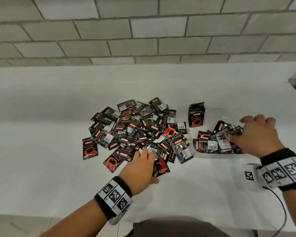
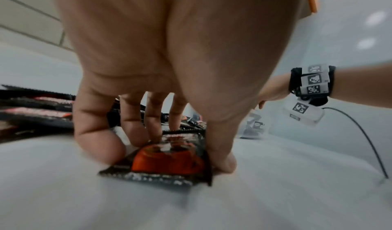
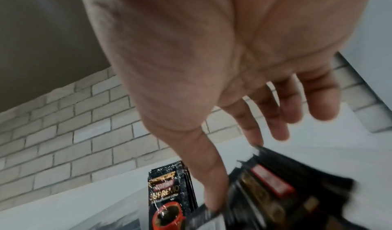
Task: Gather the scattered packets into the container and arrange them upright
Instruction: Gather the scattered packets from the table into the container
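Observation:
Several black and red coffee packets point(image 1: 135, 130) lie in a loose pile mid-table. My left hand point(image 1: 148, 164) reaches the pile's near edge; its fingers point(image 2: 99, 149) and thumb pinch one red-cup packet point(image 2: 167, 163) that lies flat on the table. A clear container point(image 1: 217, 156) to the right holds more packets point(image 1: 212, 142) lying jumbled. A small stack point(image 1: 196, 115) stands upright at its far left. My right hand point(image 1: 243, 132) is spread over the jumbled packets, thumb point(image 3: 212, 191) and index finger touching them, the other fingers straight and free.
The white table point(image 1: 58, 168) ends at a grey brick wall point(image 1: 143, 31) behind the pile. Its right edge shows at the far right. A black cable point(image 1: 280, 207) trails from my right wrist across the near right of the table.

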`<state>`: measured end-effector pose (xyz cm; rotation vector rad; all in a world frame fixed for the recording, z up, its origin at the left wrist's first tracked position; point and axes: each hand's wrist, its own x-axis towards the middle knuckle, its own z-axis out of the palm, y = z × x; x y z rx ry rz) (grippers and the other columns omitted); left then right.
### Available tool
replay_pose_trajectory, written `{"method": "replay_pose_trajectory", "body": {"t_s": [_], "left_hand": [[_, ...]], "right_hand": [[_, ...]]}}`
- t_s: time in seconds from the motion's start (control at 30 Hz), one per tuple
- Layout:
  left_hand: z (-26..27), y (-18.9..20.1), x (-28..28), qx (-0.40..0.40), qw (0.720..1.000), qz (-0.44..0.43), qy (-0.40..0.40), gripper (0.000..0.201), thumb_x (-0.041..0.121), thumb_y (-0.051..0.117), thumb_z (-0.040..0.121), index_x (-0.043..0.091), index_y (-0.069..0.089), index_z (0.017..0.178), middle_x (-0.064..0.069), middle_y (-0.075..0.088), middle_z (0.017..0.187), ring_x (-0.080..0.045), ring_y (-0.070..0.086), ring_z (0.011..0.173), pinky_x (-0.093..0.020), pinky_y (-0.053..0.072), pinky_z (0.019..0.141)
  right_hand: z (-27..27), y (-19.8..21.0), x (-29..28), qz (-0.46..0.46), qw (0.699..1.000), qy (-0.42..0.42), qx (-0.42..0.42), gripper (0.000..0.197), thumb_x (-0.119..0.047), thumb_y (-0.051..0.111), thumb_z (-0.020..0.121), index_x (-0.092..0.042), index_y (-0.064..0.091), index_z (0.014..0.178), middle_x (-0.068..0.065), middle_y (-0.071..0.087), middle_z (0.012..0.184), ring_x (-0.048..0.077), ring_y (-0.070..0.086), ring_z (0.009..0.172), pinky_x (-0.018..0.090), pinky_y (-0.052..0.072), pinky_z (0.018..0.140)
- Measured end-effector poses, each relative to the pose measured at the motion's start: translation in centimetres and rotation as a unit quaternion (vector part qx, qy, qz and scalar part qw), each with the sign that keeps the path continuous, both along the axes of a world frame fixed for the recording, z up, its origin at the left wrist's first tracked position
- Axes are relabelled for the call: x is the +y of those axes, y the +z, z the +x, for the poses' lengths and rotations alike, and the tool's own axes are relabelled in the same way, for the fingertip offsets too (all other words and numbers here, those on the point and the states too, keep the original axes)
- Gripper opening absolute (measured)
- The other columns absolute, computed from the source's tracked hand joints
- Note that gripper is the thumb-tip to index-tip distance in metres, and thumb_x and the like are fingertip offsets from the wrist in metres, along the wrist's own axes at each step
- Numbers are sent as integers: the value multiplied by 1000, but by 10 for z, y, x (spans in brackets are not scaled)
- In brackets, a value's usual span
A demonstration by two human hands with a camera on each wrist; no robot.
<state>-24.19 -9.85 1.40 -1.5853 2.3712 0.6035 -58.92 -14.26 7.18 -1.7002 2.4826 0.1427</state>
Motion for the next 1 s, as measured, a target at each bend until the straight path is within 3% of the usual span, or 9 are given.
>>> {"method": "replay_pose_trajectory", "body": {"t_s": [0.13,0.23,0.3,0.5,0.67,0.73,0.87,0.93,1.0], "left_hand": [[0,3,-1,-17,1000,-8,-20,88,39,71,92,13,16,156,-12,42,140,-33,43,124,-44,43,106],[0,6,-3,-45,999,-23,-18,71,21,65,90,10,27,150,-12,49,134,-31,47,118,-41,48,100],[3,11,-5,-46,998,-24,-23,49,10,57,91,9,41,138,-11,54,127,-27,51,111,-37,48,96],[47,32,-9,89,994,-11,69,13,12,52,97,19,58,105,-4,70,90,-9,54,65,-18,37,54],[93,34,-27,158,978,-55,124,13,15,59,94,26,61,101,4,65,75,-11,60,59,-21,41,53],[100,29,-38,165,979,-38,111,14,15,59,95,28,57,90,4,62,81,-14,59,68,-28,46,61],[97,18,-59,90,995,-30,35,11,25,66,92,21,67,102,3,43,149,-23,32,133,-45,37,113],[86,20,-68,48,999,10,15,5,28,70,87,26,65,89,5,25,165,-30,16,148,-58,30,118],[75,22,-73,11,999,38,-4,7,29,72,84,28,66,85,7,17,168,-33,11,150,-62,30,116]], "right_hand": [[41,10,-3,-157,975,138,-70,54,-38,80,78,-14,64,123,16,56,119,37,40,117,45,39,95],[97,10,2,-117,933,309,-143,32,-25,76,84,-22,67,115,-1,60,111,24,42,116,32,37,95],[130,1,8,-57,921,374,-92,35,-18,67,90,-21,61,125,-2,60,117,20,41,118,30,39,99],[167,-20,7,59,913,381,130,42,-11,41,96,-7,41,137,10,56,131,30,41,127,41,32,108],[170,-18,3,60,905,401,128,33,-15,46,95,-12,57,127,8,51,129,30,39,126,43,31,109],[167,-13,2,77,901,416,94,29,-15,49,95,-15,61,122,6,53,125,27,42,121,39,34,104],[164,8,-1,123,909,386,-97,24,-15,53,93,-14,57,116,5,61,103,24,58,97,34,51,79],[169,10,-3,147,907,365,-148,27,-11,54,92,-14,53,118,3,59,85,21,59,79,32,49,62],[176,1,-5,163,909,361,-128,46,-7,55,88,-16,46,132,2,58,81,19,58,74,35,54,63]]}}
